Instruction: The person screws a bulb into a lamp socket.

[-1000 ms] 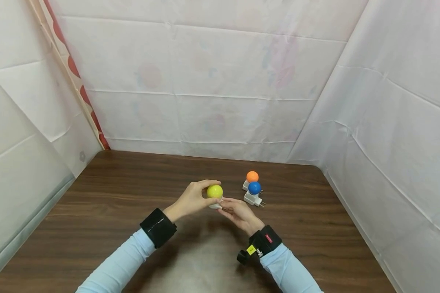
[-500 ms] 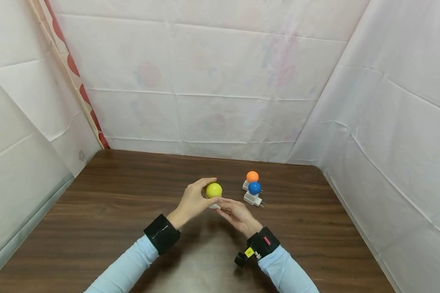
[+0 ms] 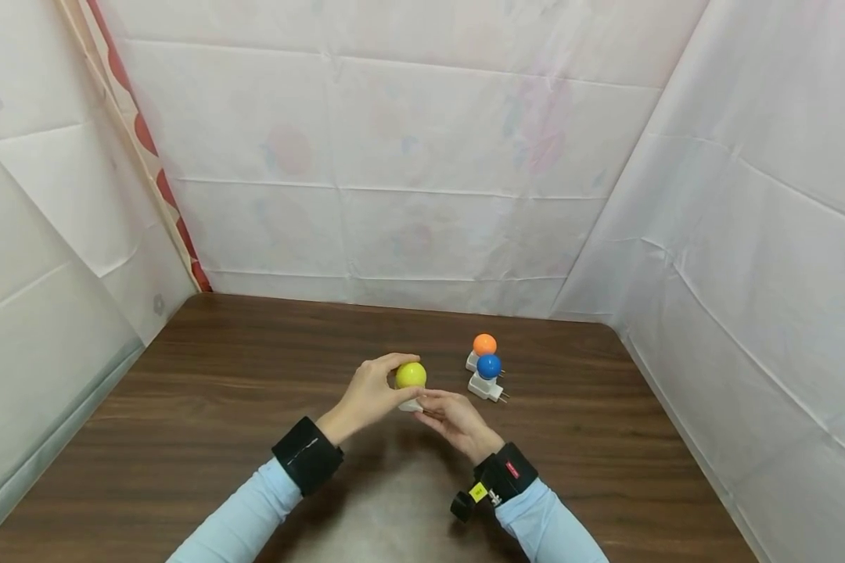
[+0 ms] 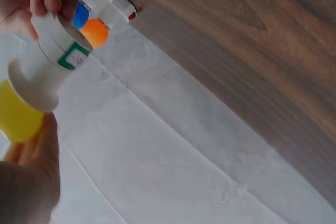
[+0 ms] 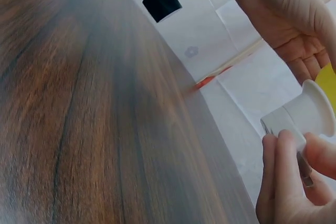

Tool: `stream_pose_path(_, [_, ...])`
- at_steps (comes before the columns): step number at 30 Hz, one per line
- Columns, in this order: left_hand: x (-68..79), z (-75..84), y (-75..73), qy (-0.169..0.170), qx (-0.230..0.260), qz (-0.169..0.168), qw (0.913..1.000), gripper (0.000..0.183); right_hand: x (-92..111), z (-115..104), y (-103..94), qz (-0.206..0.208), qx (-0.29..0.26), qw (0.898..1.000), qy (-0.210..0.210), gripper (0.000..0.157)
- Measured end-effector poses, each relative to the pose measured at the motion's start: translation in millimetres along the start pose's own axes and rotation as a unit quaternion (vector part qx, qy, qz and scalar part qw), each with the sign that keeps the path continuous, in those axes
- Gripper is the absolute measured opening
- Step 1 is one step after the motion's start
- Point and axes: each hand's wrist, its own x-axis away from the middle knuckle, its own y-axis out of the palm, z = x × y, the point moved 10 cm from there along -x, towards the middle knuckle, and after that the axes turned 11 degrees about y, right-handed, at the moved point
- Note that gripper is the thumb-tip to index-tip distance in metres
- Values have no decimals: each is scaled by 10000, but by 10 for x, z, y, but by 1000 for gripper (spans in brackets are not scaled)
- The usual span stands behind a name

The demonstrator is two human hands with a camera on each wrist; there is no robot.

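My left hand (image 3: pixel 372 393) grips a yellow light bulb (image 3: pixel 411 374), thumb and fingers curled round its globe. Below the bulb is a white plug-in lamp socket (image 4: pixel 55 59) with a green-edged label on its side. My right hand (image 3: pixel 458 421) pinches this socket at its plug end; in the right wrist view its fingers (image 5: pixel 286 166) and thumb close on the white body, and a metal prong (image 5: pixel 304 169) shows between them. Bulb and socket are together, the socket's flared collar (image 5: pixel 317 106) right against the yellow globe. Both hands are held above the table.
To the right on the brown wooden table (image 3: pixel 253 352) stand two white plug sockets, one with an orange bulb (image 3: pixel 484 344), the other with a blue bulb (image 3: pixel 489 366). White sheeting (image 3: pixel 394 156) hangs behind and at both sides.
The hands stay nearly in place with the yellow bulb and its socket, with only slight shifts of the left hand and wrists. The camera view tilts a little. The orange and blue bulbs stay put.
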Motion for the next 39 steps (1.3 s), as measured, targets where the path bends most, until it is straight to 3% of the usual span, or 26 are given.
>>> stream_pose_path(5, [-31,15,78,280,557,-582,9964,44,-8,5,-12,-67,120,9999,51,42])
stream_pose_path(11, [-17,-46,141,211,850,-911,9920,44,-16,38,-15,-122,102,9998,155,41])
stream_pose_path(16, [0,-65,143,124,819,-724,9939,45,-29,58,-34,-69,-20,9998,167,43])
stream_pose_path(21, [-9,-14,84,162,258,-195,9993,51,-34,35,-45,52,-70,9999,62,44])
stream_pose_path(27, [3,-16,42,-166,-191,232,9994,52,-35,23,-42,139,-101,9999,6,45])
stream_pose_path(39, [28,-29,72,-127,-13,-109,9999,48,-26,36,-76,404,230,9989,-96,42])
